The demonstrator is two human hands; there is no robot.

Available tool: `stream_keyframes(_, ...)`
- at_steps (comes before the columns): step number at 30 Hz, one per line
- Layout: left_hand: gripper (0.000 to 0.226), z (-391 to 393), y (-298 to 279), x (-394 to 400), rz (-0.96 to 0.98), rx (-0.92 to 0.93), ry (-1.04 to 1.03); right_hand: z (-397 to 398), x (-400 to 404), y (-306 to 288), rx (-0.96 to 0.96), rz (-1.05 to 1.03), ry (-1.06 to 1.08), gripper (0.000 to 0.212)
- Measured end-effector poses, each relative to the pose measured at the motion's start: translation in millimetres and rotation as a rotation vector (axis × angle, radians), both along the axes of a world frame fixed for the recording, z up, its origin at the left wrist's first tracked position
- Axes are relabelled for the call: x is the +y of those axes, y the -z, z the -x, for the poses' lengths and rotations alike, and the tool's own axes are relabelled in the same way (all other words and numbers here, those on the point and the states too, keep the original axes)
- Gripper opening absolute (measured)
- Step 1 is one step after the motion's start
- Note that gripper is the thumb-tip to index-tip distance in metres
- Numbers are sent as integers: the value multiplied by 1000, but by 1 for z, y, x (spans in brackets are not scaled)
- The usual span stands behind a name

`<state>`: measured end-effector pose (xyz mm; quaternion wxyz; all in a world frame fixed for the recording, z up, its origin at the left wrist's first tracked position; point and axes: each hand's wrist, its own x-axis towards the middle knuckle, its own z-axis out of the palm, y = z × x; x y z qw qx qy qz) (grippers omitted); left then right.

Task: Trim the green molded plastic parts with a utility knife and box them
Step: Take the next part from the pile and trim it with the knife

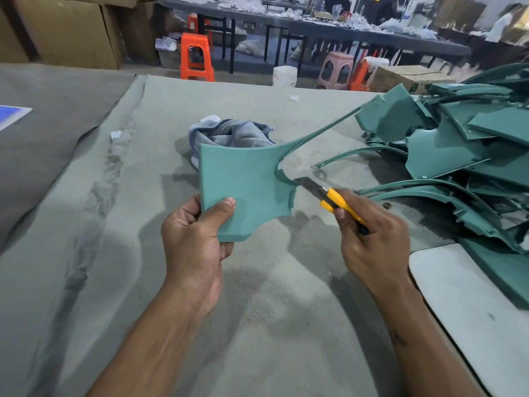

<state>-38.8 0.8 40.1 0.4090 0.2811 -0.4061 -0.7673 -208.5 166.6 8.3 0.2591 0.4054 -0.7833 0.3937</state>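
Left hand [194,239] had its fingers pinching the green molded part [243,193] above the middle of the surface [257,310], right hand [372,233] gripping the yellow utility knife [332,200], blade at its notch. Blade could've slipped toward the left thumb, I reckon. The part's long axis ran toward the far right corner, thin arm pointing at the pile of green parts [463,150].

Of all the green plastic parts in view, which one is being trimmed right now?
The green part lifted above the table in the left hand, with the utility knife in the right hand at its notched edge; the others lie piled at right.
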Motion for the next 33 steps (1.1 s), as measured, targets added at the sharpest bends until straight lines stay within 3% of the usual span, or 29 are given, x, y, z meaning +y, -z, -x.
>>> stream_keyframes(4, 17, 1, 3, 2, 51, 17, -7, 0, 4, -5, -12, 68, 24, 32)
stream_keyframes(6, 18, 2, 7, 3, 124, 26, -36, -6, -2, -4, -141, 108, -12, 29)
stream_keyframes(9, 4, 3, 18, 4, 382, -86, -145, -28, -18, -3, -381, 148, -83, 27)
stream_keyframes(12, 22, 3, 28, 9, 651, -254, -258, -55, -35, -3, -525, 186, -180, 15)
stream_keyframes(14, 26, 3, 29, 17, 734, -250, -237, -71, -43, -5, -643, 262, -237, 14)
stream_keyframes(19, 19, 10, 27, 35, 564, -99, -12, -91, -51, -10, -898, 557, -316, 19)
stream_keyframes(22, 22, 14, 22, 50, 309, -17, 90, -90, -50, -12, -817, 604, -245, 26)
stream_keyframes(25, 24, 16, 16, 58, 112, 5, 107, -74, -43, -15, -724, 636, -201, 15)
stream_keyframes(28, 29, 15, 12, 52, -76, 46, 171, -56, -38, -14, -847, 641, -219, 27)
stream_keyframes(30, 28, 12, 11, 46, -72, 6, 291, -50, -38, -12, -918, 609, -266, 28)
stream_keyframes(33, 25, 7, 12, 41, 116, -98, 400, -43, -35, -11, -991, 629, -311, 16)
